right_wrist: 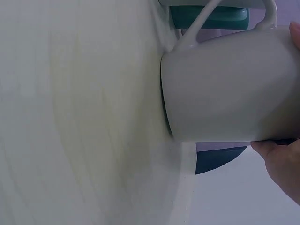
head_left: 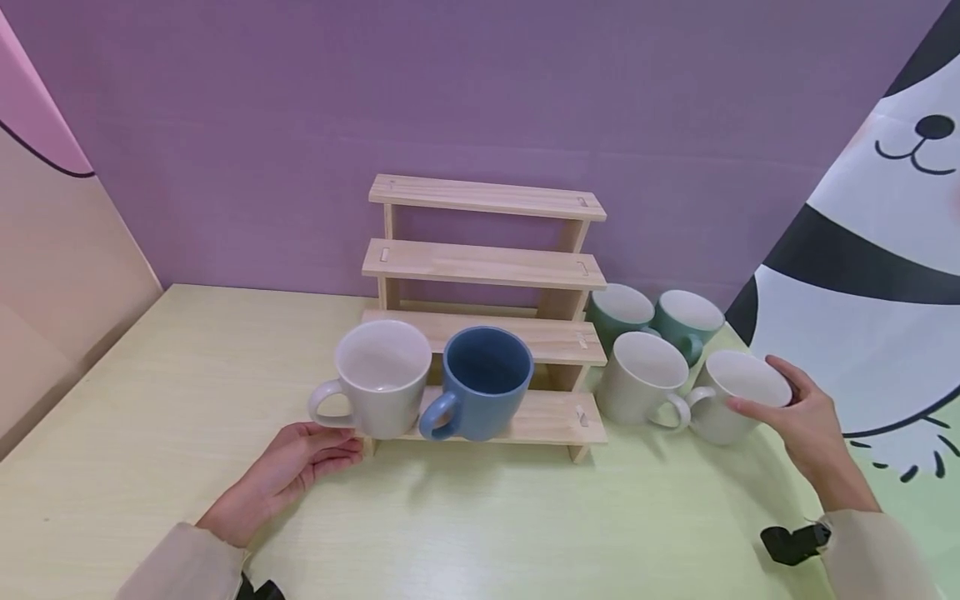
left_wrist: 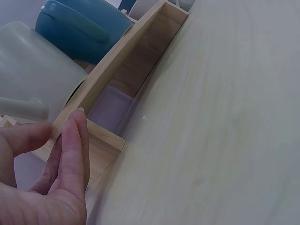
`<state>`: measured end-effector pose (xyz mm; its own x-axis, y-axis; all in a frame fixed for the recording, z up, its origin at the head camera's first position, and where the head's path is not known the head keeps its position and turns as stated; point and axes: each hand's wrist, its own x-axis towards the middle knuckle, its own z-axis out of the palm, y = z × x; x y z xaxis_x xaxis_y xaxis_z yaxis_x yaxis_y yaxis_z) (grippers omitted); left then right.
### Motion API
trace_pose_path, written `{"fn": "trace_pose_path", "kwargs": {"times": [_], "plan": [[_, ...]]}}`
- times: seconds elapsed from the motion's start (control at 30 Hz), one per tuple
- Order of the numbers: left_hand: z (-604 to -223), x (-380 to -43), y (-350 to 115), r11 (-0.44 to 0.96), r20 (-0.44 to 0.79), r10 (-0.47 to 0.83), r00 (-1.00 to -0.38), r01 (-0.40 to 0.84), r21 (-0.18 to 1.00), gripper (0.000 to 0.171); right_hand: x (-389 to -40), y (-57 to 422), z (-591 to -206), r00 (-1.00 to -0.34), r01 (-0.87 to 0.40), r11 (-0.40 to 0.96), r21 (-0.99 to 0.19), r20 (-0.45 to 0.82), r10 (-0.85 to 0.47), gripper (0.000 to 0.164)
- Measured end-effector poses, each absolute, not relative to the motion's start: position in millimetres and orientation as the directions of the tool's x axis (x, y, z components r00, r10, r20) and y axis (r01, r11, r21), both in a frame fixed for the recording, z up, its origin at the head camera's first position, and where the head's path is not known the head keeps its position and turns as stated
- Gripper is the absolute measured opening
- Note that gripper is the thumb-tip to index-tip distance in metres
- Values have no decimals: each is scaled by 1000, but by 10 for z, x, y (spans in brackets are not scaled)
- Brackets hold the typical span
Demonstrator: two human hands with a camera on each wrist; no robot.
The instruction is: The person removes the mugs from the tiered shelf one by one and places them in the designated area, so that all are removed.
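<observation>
A light wooden tiered stand [head_left: 483,265] with stepped shelves stands on the table. My left hand [head_left: 288,468] pinches the left end of its lowest shelf, thumb above and fingers below, as the left wrist view shows. On that shelf, a white mug [head_left: 384,403] and a blue mug [head_left: 486,402] sit side by side, handles toward the left. At the right, my right hand [head_left: 812,427] grips another white mug [right_wrist: 220,93] by its rim, thumb on the near side. This mug is upright, its base close to the tabletop, its handle pointing left.
Right of the stand, a third white mug [head_left: 636,392] stands beside the gripped one, their handles nearly meeting. Two green mugs [head_left: 617,321] with white insides stand behind them. A purple backdrop [head_left: 480,92] rises behind, and a panda-print cloth [head_left: 862,358] borders the right side.
</observation>
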<state>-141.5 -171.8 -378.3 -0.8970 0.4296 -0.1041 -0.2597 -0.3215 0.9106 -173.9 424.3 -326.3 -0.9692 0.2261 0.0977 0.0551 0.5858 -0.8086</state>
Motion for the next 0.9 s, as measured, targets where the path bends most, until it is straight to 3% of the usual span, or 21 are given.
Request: {"fn": "trace_pose_path", "kwargs": {"times": [0.5,0.9], "plan": [[-3779,-1401,-1714,-316,-116,418,-901,-264,911,16,-1825,4195,-3299,-972,53,555,-830,85,221,87],[-3744,-1397,-1699,-291,-142,396,-907,-270,918,13,-1804,4208,-3301,-975,55,629,-776,96,203,85]]}}
